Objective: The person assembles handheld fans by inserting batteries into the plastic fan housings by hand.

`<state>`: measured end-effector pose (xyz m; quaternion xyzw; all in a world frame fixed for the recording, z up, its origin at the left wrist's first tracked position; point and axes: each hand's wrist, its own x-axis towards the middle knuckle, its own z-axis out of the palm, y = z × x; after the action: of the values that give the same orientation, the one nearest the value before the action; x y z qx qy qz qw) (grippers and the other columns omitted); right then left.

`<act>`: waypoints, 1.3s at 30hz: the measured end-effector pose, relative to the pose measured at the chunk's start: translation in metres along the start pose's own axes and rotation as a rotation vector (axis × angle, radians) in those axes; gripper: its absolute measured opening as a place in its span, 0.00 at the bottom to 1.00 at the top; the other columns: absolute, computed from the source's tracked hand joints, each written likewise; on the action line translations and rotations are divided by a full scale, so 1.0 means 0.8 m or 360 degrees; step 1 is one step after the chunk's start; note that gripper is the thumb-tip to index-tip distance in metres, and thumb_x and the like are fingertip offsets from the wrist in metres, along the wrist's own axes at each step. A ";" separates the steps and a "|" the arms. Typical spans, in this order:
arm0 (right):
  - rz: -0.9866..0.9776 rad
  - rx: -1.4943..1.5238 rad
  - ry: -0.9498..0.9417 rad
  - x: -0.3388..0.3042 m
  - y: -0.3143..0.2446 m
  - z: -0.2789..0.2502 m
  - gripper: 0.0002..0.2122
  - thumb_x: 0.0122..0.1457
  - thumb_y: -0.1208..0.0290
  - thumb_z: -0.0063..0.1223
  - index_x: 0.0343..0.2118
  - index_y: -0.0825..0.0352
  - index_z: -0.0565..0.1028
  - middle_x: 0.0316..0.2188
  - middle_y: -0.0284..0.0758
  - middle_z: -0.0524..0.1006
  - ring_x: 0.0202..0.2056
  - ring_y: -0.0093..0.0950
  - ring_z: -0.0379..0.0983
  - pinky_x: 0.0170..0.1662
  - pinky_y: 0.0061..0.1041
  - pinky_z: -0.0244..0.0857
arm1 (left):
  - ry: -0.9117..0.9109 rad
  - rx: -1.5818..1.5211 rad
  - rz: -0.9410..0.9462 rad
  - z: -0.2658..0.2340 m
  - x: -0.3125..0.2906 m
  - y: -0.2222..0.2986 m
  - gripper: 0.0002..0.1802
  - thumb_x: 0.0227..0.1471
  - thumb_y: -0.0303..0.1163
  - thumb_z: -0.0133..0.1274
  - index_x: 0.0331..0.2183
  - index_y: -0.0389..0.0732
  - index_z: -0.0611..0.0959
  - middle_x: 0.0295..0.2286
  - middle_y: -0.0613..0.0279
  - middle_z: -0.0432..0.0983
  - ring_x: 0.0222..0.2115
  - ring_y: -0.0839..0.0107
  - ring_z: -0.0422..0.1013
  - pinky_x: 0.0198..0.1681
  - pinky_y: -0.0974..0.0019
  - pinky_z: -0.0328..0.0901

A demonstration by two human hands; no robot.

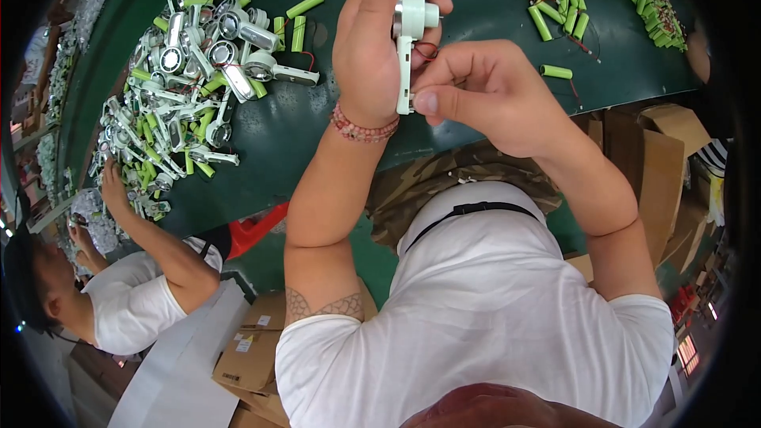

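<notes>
My left hand [361,51] is wrapped around a half-assembled handheld fan [405,71], a pale mint plastic body seen edge-on. Its round motor end [414,16] points up, with a thin shaft sticking out to the right. Dark red wires [426,51] loop out of the handle between my hands. Thumb and fingers of my right hand [495,87] are pinched together against the handle's lower end. Whatever small piece sits in that pinch is hidden by the fingertips. Both hands are above the dark green table [341,166].
Left lies a big heap of fan bodies [238,71] mixed with green battery cells. More wired cells [555,0] lie at the far right, beside a dense row [654,8]; a single cell [556,72] lies nearer. A co-worker [151,293] reaches into the heap. Cardboard boxes [646,166] stand right.
</notes>
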<state>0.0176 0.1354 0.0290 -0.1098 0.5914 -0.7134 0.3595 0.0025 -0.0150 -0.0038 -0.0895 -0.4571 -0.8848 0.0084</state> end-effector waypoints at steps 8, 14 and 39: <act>0.0065 0.0214 0.0001 -0.003 0.004 0.000 0.03 0.54 0.81 0.55 0.30 0.76 0.77 0.25 0.36 0.77 0.27 0.21 0.73 0.32 0.19 0.66 | 0.0021 0.0261 0.0067 0.009 -0.003 0.003 0.20 0.66 0.42 0.29 0.35 0.37 0.71 0.29 0.51 0.73 0.15 0.80 0.57 0.16 0.78 0.53; 0.0089 0.0162 -0.0003 -0.003 0.008 -0.006 0.05 0.54 0.80 0.56 0.32 0.76 0.77 0.27 0.36 0.78 0.29 0.21 0.73 0.34 0.19 0.67 | -0.0013 0.0355 0.0091 0.011 -0.002 0.007 0.19 0.64 0.42 0.35 0.34 0.38 0.73 0.27 0.56 0.74 0.17 0.81 0.60 0.18 0.77 0.56; -0.0705 -0.1992 0.1128 -0.149 0.046 -0.168 0.13 0.47 0.76 0.59 0.39 0.68 0.75 0.43 0.42 0.74 0.48 0.43 0.70 0.64 0.43 0.47 | 0.0849 0.2767 0.0981 -0.129 0.008 0.128 0.19 0.51 0.35 0.53 0.45 0.38 0.77 0.44 0.48 0.72 0.47 0.52 0.67 0.52 0.54 0.58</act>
<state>0.0388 0.3130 -0.0101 -0.1739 0.9308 -0.2923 -0.1339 -0.0092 -0.1575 0.0213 0.0361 -0.8931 -0.1864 0.4079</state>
